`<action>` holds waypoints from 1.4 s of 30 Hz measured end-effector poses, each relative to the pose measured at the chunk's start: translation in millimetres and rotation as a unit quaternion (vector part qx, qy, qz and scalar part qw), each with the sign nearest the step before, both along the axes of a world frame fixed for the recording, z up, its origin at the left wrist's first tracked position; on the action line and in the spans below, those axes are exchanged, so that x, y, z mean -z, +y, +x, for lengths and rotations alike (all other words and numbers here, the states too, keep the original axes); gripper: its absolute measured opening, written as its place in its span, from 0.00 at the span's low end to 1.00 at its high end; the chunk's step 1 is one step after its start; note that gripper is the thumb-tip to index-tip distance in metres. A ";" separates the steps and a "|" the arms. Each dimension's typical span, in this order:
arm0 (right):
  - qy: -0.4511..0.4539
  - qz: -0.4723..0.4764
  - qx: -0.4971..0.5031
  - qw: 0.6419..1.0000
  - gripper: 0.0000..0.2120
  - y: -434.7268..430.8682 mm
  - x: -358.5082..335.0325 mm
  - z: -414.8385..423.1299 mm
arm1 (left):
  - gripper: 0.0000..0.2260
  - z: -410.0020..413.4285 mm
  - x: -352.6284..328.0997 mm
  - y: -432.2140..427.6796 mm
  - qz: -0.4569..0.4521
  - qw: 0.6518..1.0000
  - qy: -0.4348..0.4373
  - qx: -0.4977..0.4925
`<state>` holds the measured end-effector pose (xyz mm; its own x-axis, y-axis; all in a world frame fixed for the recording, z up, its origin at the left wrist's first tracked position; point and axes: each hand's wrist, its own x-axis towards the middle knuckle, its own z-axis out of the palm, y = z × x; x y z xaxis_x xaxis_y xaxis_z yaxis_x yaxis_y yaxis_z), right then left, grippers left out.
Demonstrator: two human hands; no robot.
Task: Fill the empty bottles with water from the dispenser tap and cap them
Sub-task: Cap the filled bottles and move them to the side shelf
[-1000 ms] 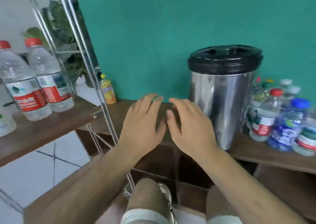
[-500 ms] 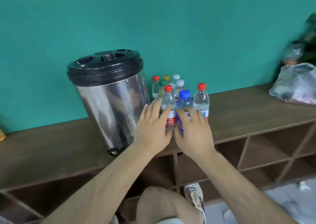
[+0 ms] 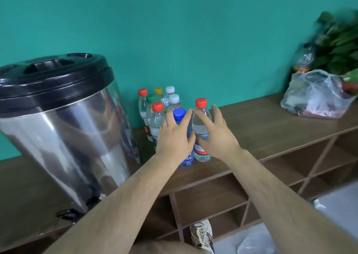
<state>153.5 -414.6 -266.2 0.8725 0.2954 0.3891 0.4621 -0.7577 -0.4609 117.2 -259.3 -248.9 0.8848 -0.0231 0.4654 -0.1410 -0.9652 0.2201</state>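
A steel water dispenser point(image 3: 64, 137) with a black lid stands at the left of the wooden shelf top point(image 3: 271, 122); its black tap point(image 3: 66, 214) sits low at the front. To its right stands a cluster of several capped bottles. My left hand point(image 3: 174, 135) is in front of the blue-capped bottle point(image 3: 179, 115), fingers straight. My right hand point(image 3: 215, 135) reaches around the red-capped bottle point(image 3: 201, 122), fingers spread, holding nothing. Behind stand another red-capped bottle point(image 3: 157, 116) and white-capped bottles point(image 3: 173, 100).
A clear plastic bag point(image 3: 317, 94) and a green plant point(image 3: 339, 40) sit at the shelf's far right. Open wooden cubbies point(image 3: 209, 201) lie below the top. My shoe point(image 3: 202, 234) shows on the floor. A teal wall runs behind.
The view has swung right from the left rack to the dispenser and bottle cluster. Both hands have moved forward to the front bottles and the right hand has spread around the red-capped one.
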 end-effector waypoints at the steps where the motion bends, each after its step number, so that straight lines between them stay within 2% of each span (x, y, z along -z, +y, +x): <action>1: 0.009 0.020 -0.026 0.999 0.36 0.9 0.4 4.5 | 0.29 1.3 1.9 -0.8 -0.018 1.000 0.003 0.005; 4: 0.008 0.056 -0.065 0.996 0.31 2.9 4.0 12.3 | 0.28 3.5 7.6 -1.6 -0.052 0.998 0.003 0.022; 14: -0.030 0.105 -0.003 0.994 0.28 2.1 16.7 -21.2 | 0.21 0.6 21.3 -5.7 -0.175 0.981 0.001 0.079; 19: -0.022 0.107 -0.037 0.993 0.29 -5.6 9.3 -80.8 | 0.20 -61.5 15.4 1.5 -0.145 0.983 -0.048 0.101; 23: -0.084 0.123 -0.106 0.983 0.31 13.4 -8.0 -141.2 | 0.21 -139.3 -3.1 30.2 -0.152 0.978 -0.106 0.097; 28: -0.105 0.110 -0.208 0.966 0.36 73.8 -56.9 -207.4 | 0.24 -245.0 -63.7 82.9 -0.107 0.986 -0.131 0.011; 31: -0.137 0.113 -0.268 0.947 0.33 117.6 -90.3 -242.7 | 0.26 -304.1 -102.4 115.4 -0.074 0.983 -0.157 -0.055; 37: -0.153 0.181 -0.423 0.875 0.35 222.6 -165.1 -324.6 | 0.26 -435.9 -189.9 178.9 -0.003 0.960 -0.209 -0.183; 42: -0.176 0.216 -0.509 0.815 0.35 304.1 -217.4 -393.0 | 0.25 -528.1 -246.0 217.1 0.058 0.921 -0.234 -0.308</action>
